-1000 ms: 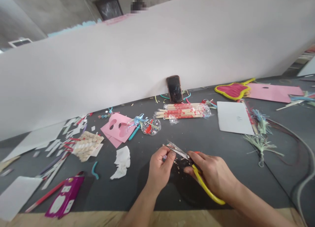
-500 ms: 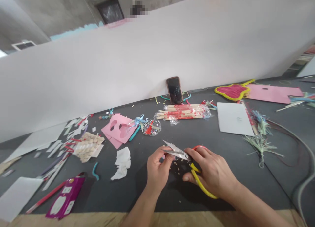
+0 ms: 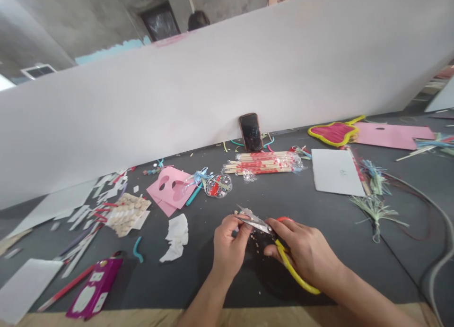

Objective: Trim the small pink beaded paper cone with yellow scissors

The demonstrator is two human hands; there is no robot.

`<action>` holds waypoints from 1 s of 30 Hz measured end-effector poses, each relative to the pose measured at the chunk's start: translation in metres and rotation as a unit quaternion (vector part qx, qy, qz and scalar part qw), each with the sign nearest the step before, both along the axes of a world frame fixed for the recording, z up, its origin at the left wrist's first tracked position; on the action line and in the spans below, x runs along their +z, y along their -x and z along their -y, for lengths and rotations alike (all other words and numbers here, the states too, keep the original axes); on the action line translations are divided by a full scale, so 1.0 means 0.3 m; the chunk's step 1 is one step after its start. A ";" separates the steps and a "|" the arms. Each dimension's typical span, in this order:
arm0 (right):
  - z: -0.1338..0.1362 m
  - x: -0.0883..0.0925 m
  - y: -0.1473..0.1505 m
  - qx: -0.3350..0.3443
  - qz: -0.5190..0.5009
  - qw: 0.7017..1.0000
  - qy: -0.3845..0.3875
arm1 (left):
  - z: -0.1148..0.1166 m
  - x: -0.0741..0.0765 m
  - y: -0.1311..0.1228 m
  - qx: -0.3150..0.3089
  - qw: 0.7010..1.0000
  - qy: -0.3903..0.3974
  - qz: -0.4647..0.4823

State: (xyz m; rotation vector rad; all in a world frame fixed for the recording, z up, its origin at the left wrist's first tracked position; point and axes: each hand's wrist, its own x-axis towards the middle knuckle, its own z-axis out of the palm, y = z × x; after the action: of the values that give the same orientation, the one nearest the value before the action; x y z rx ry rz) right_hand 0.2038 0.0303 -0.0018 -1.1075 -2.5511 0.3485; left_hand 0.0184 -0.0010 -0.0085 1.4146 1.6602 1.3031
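My right hand [image 3: 303,246] is closed round the handles of a pair of scissors, one yellow and one orange-red. The scissors' metal blades [image 3: 260,225] point left, partly open, across the fingertips of my left hand [image 3: 230,246]. That hand is pinched, thumb against fingers, on something small that the fingers and blades mostly hide. Small round beige bits [image 3: 257,244] lie on the dark table between and beneath the hands.
Left are crumpled white tissue [image 3: 177,237], a purple packet [image 3: 95,289], pink cut-out cards [image 3: 173,187] and paper strips. Behind lie wrapped sticks [image 3: 264,162] and an upright phone [image 3: 251,132] against a white partition [image 3: 213,81]. Right are a white card [image 3: 336,171] and a tassel [image 3: 378,211].
The scissors have shifted slightly, the yellow handle moving down and right. My left hand has edged a little to the right. The other things on the table stay put.
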 end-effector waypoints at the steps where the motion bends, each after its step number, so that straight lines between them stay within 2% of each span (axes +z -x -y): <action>1: 0.003 0.003 0.000 -0.001 0.005 1.000 -0.005 | 0.001 0.002 -0.001 0.002 1.000 0.001 -0.007; 6: 0.017 0.015 -0.001 -0.013 0.030 0.999 -0.016 | 0.006 0.017 -0.008 0.002 0.999 0.015 -0.034; 11: 0.009 -0.002 -0.004 -0.027 0.027 0.999 -0.011 | 0.005 0.016 -0.013 0.000 0.999 0.013 -0.048; 18: -0.003 0.012 0.002 -0.028 0.025 0.999 0.006 | 0.003 -0.016 -0.003 0.026 0.997 -0.051 -0.057; 22: -0.007 0.021 0.006 -0.027 0.019 0.999 0.005 | 0.002 -0.018 0.003 0.024 0.995 -0.078 -0.065; 30: -0.003 0.009 -0.002 -0.011 0.001 1.000 0.008 | -0.001 0.003 0.000 0.007 0.996 -0.053 -0.066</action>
State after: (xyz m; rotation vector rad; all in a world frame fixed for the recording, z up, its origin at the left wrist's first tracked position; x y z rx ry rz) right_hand 0.2044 0.0313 0.0010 -1.1409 -2.5408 0.3619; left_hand 0.0183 -0.0005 -0.0078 1.5849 1.7102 1.3499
